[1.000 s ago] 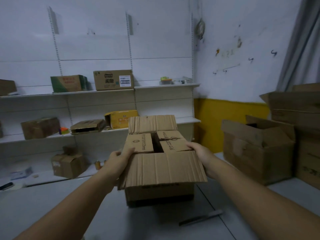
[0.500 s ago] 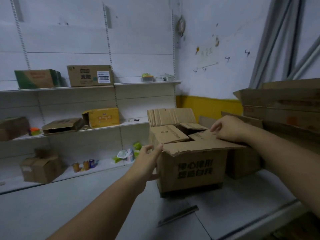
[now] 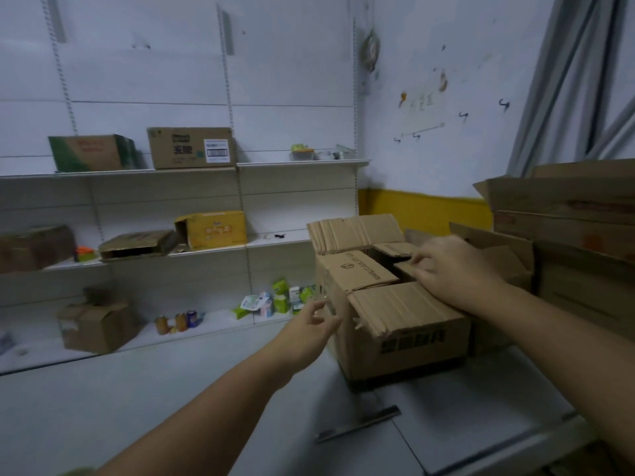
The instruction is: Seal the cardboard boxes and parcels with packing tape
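One cardboard box (image 3: 412, 341), unsealed, stands on the grey table (image 3: 137, 407) right of centre, just beside a stack of cartons (image 3: 567, 207) on its right.

Flaps, four:
- far flap (image 3: 354, 231): upright.
- left inner flap (image 3: 360, 273): folded down over the opening, printed side up.
- near flap (image 3: 402, 310): lying roughly level over the front edge.
- right inner flap (image 3: 404, 268): partly down, under the right hand's fingers.

Hands, two:
- right hand (image 3: 453, 269): over the middle of the opening, fingertips bent onto the edge of the right inner flap. Whether they pinch it or only press on it cannot be told. Half a second ago this hand sat farther out, at the box's right rim.
- left hand (image 3: 309, 328): released, fingers loosely spread, holding nothing, just beside the box's left face. Half a second ago its thumb was up against the box's near-left corner; one second ago both hands were on the box's two sides.

One long flat tool (image 3: 357, 424) lies on the table in front of the box, apart from it, in the same place relative to the box as before.

Several cartons and small packets stand on the white wall shelves (image 3: 171, 171) behind.
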A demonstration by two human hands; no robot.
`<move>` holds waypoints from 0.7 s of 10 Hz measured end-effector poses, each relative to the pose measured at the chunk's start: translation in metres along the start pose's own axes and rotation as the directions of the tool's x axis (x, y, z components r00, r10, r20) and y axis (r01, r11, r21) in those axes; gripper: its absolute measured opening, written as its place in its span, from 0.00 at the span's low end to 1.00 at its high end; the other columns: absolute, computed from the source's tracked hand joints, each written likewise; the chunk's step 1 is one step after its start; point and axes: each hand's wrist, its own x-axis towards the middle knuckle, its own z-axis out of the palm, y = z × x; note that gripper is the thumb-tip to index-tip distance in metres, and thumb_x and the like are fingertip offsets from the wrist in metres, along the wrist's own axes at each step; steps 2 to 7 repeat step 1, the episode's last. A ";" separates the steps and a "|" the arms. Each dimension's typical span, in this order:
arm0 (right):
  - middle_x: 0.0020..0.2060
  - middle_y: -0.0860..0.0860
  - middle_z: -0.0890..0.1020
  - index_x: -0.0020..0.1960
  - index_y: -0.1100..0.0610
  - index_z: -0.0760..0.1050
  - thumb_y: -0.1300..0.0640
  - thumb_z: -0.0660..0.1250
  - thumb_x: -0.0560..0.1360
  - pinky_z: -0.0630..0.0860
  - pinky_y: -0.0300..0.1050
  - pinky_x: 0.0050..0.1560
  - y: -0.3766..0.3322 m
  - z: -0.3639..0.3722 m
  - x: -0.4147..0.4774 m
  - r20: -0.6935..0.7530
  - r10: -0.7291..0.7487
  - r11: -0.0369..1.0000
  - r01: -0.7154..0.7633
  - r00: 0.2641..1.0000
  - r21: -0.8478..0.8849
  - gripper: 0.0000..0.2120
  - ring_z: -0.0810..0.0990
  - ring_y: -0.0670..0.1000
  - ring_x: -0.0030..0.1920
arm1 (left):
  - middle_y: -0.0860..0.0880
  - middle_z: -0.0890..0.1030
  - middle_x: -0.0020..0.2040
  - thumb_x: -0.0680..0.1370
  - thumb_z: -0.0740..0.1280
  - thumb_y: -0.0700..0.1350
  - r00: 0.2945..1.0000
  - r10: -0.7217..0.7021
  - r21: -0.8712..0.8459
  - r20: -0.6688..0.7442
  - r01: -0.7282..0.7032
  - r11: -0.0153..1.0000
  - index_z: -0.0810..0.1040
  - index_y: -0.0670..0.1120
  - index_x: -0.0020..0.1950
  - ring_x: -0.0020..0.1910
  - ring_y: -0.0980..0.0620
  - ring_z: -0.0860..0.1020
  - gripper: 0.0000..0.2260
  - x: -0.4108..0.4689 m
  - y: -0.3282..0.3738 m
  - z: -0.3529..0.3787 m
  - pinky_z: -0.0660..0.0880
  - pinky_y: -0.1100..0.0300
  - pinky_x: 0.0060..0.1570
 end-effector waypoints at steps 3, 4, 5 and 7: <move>0.47 0.42 0.81 0.49 0.44 0.78 0.54 0.68 0.75 0.77 0.34 0.44 -0.033 -0.043 -0.025 -0.331 -0.021 0.851 0.191 0.943 0.489 0.06 0.79 0.43 0.48 | 0.47 0.71 0.69 0.80 0.60 0.53 0.999 0.010 0.183 -0.037 -0.003 0.983 0.59 0.54 0.75 0.59 0.52 0.72 0.24 -0.015 -0.014 -0.028 0.68 0.58 0.58; 0.47 0.42 0.81 0.49 0.44 0.78 0.54 0.68 0.75 0.77 0.34 0.44 -0.033 -0.043 -0.025 -0.331 -0.021 0.851 0.191 0.943 0.489 0.06 0.79 0.43 0.48 | 0.47 0.71 0.69 0.80 0.60 0.53 0.999 0.010 0.183 -0.037 -0.003 0.983 0.59 0.54 0.75 0.59 0.52 0.72 0.24 -0.015 -0.014 -0.028 0.68 0.58 0.58; 0.47 0.42 0.81 0.49 0.44 0.78 0.54 0.68 0.75 0.77 0.34 0.44 -0.033 -0.043 -0.025 -0.331 -0.021 0.851 0.191 0.943 0.489 0.06 0.79 0.43 0.48 | 0.47 0.71 0.69 0.80 0.60 0.53 0.999 0.010 0.183 -0.037 -0.003 0.983 0.59 0.54 0.75 0.59 0.52 0.72 0.24 -0.015 -0.014 -0.028 0.68 0.58 0.58; 0.47 0.42 0.81 0.49 0.44 0.78 0.54 0.68 0.75 0.77 0.34 0.44 -0.033 -0.043 -0.025 -0.331 -0.021 0.851 0.191 0.943 0.489 0.06 0.79 0.43 0.48 | 0.47 0.71 0.69 0.80 0.60 0.53 0.999 0.010 0.183 -0.037 -0.003 0.983 0.59 0.54 0.75 0.59 0.52 0.72 0.24 -0.015 -0.014 -0.028 0.68 0.58 0.58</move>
